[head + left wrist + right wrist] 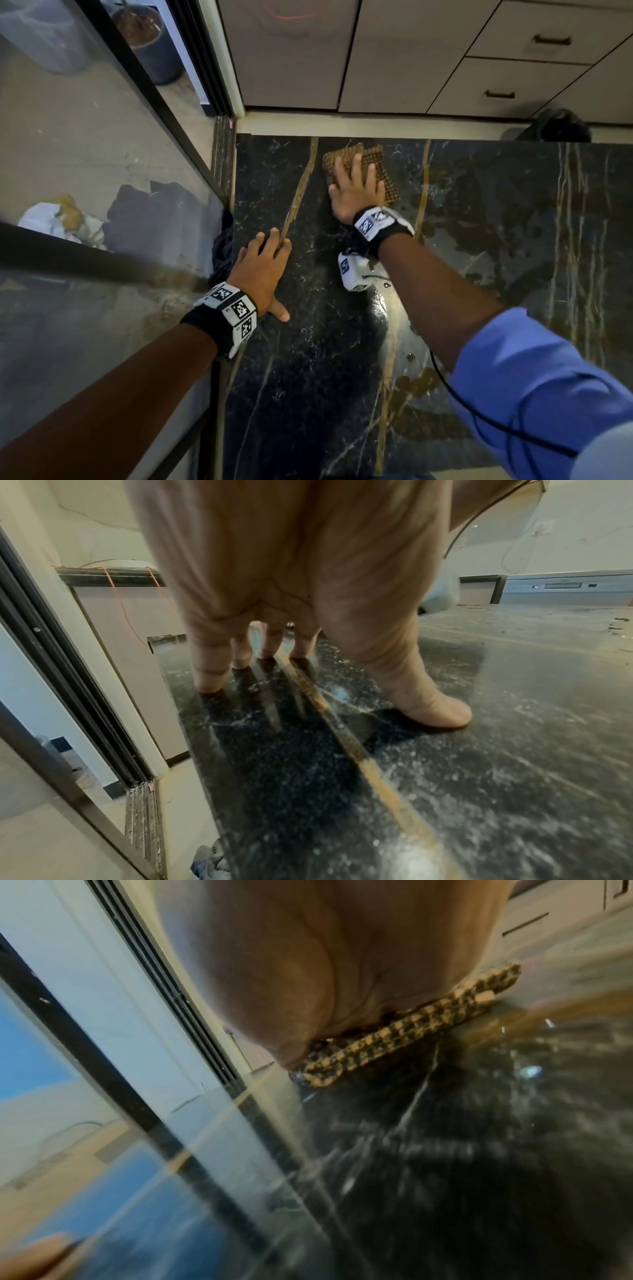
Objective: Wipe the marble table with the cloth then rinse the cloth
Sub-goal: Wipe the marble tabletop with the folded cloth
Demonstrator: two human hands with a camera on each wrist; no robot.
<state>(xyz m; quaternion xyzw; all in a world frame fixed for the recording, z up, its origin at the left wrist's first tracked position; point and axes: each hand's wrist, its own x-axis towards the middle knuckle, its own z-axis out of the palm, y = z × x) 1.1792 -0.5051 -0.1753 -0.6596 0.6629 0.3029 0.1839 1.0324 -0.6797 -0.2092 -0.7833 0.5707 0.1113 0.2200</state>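
A brown checked cloth [376,164] lies flat near the far edge of the black marble table [308,377]. My right hand [356,188] presses on it with fingers spread straight; in the right wrist view the palm covers most of the cloth [394,1039]. Nearer the table's left edge my left hand [263,270] rests flat on the bare marble, fingers and thumb spread. In the left wrist view the left hand [308,615] stands on its fingertips [209,680], on the marble [514,750] beside a gold vein.
Brown stains and wet patches [486,219] mark the marble right of the cloth. A glass sliding door with a dark frame [144,85] runs along the left edge. Cabinet drawers [513,92] stand beyond the far edge, and a dark bag [561,126] sits at the far right.
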